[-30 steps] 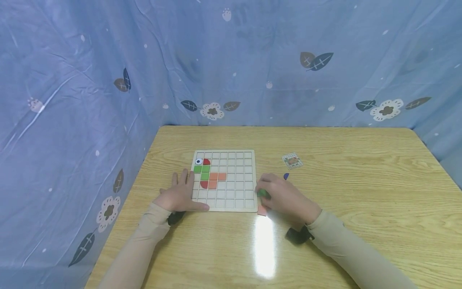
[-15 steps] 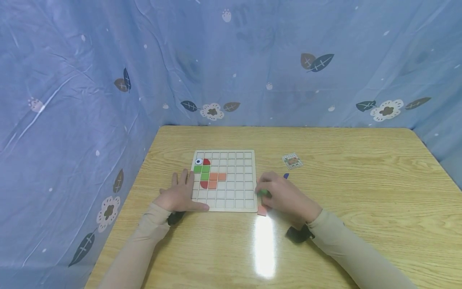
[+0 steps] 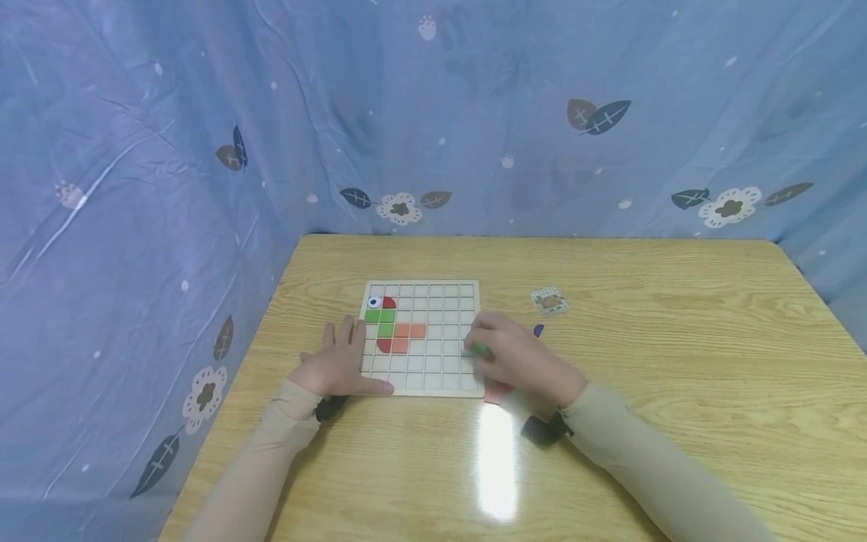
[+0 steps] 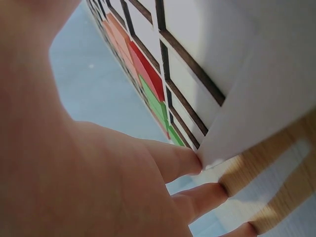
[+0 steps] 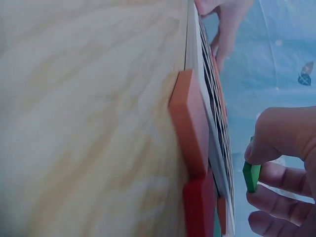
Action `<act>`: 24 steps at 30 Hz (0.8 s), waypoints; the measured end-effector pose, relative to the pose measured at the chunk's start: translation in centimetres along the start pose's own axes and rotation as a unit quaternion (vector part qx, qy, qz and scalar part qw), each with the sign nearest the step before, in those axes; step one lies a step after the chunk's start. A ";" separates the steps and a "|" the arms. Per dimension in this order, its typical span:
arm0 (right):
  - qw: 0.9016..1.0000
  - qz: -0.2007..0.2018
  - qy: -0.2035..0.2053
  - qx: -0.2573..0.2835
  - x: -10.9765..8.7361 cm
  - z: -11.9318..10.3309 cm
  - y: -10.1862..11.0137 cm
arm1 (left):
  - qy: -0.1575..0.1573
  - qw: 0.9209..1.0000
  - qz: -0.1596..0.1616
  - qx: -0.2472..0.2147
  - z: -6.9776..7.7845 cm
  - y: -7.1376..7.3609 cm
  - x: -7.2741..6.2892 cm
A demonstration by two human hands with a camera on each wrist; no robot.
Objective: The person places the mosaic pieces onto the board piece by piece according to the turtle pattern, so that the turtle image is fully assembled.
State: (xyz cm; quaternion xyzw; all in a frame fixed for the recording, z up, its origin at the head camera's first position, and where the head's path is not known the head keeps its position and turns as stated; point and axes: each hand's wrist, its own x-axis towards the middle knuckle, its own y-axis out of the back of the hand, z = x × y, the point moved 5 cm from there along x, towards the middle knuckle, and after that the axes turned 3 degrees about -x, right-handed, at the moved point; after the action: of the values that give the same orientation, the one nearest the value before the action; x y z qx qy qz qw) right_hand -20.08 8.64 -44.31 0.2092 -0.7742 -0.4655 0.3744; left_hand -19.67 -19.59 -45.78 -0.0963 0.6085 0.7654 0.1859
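Observation:
A white grid board [image 3: 450, 363] lies on the wooden table. In its left part sit an eye tile [image 3: 375, 302], red rounded tiles [image 3: 389, 302], green square tiles [image 3: 386, 316] and orange square tiles [image 3: 418, 331]. My left hand [image 3: 332, 370] rests at the board's left edge, fingers spread, thumb along the near edge; its fingertips [image 4: 190, 160] meet the board corner in the left wrist view. Over the board's right edge, my right hand [image 3: 518, 357] pinches a green tile [image 5: 252, 177] between thumb and fingers. Below it, a loose orange tile [image 5: 190, 121] and red tile [image 5: 198, 207] lie beside the board.
Beyond the right hand are a small picture card [image 3: 551, 301] and a dark blue rounded piece [image 3: 538, 330], partly covered by the hand. A blue patterned curtain [image 3: 474, 113] hangs behind and to the left of the table [image 3: 677, 316].
My right hand has lifted the green tile from beside the board and moved a little left and away, over the board's right edge. The left hand has stayed in place.

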 end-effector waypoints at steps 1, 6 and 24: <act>1.000 0.003 0.005 0.002 0.3 -0.2 -0.1 | 0.000 1.000 0.000 0.001 0.0 0.0 0.0; 1.000 0.001 0.017 0.001 2.0 -0.7 -0.7 | 0.001 1.000 -0.001 0.003 0.0 0.0 0.0; 0.994 -0.063 -0.040 0.084 7.2 -2.3 -4.1 | -0.004 1.000 -0.003 0.010 -0.2 -0.1 0.3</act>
State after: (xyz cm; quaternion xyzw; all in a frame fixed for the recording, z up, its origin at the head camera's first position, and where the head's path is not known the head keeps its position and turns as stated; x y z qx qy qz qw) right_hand -22.92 0.56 -44.45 0.2695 -0.8100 -0.4298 0.2942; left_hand -19.97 -19.73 -46.03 -0.0927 0.6149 0.7593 0.1915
